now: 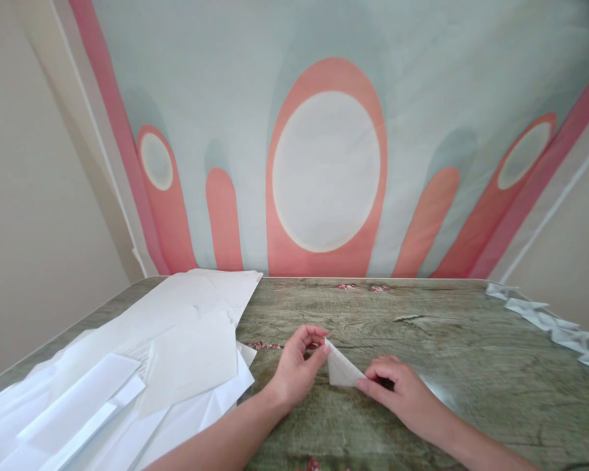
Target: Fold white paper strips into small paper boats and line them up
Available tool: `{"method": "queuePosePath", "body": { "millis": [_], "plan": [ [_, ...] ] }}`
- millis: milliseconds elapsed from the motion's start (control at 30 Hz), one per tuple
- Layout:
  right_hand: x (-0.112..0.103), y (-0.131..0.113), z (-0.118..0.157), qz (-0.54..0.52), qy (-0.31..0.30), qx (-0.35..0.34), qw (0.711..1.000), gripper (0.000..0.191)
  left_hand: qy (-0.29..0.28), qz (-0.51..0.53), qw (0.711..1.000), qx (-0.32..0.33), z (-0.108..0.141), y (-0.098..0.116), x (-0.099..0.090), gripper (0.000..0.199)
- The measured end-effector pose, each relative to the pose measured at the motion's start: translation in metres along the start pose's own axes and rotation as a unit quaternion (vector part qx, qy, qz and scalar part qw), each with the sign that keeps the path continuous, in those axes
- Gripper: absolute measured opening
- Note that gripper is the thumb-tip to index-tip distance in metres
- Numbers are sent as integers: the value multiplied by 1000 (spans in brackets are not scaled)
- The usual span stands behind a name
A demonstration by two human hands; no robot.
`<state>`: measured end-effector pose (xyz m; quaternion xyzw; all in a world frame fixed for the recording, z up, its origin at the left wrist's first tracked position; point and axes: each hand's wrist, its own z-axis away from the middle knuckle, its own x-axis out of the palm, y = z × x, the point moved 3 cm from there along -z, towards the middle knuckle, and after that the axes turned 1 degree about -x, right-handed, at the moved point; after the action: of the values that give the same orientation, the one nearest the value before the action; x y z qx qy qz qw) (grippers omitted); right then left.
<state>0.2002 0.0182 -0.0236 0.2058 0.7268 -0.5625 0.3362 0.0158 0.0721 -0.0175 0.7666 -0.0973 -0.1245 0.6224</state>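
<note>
Between my two hands is a small folded piece of white paper (342,367), shaped like a triangle. My left hand (300,363) pinches its upper left corner between thumb and fingers. At the lower right corner, my right hand (397,389) grips the paper with thumb and forefinger, the other fingers curled. The paper is held up a little over the wood-grain table (451,347), or touches it; I cannot tell which.
A broad, loose pile of white paper sheets (191,366) covers the table's left side. Along the right edge stands a row of several small folded paper pieces (540,320). Behind the table hangs a patterned backdrop (245,85) in pale green and coral.
</note>
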Motion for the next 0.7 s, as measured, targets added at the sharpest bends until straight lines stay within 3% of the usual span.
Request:
{"method": "queuePosePath", "body": {
  "millis": [233,400,700],
  "plan": [
    [-2,-4,3,15,16,-21,1000,38,-38,13,998,-42,1,0,5,31],
    [-2,-11,6,15,4,-34,999,37,-49,8,998,-37,2,0,5,34],
    [0,-10,5,29,6,-45,999,37,-39,43,997,-52,3,1,8,32]
  ]
}}
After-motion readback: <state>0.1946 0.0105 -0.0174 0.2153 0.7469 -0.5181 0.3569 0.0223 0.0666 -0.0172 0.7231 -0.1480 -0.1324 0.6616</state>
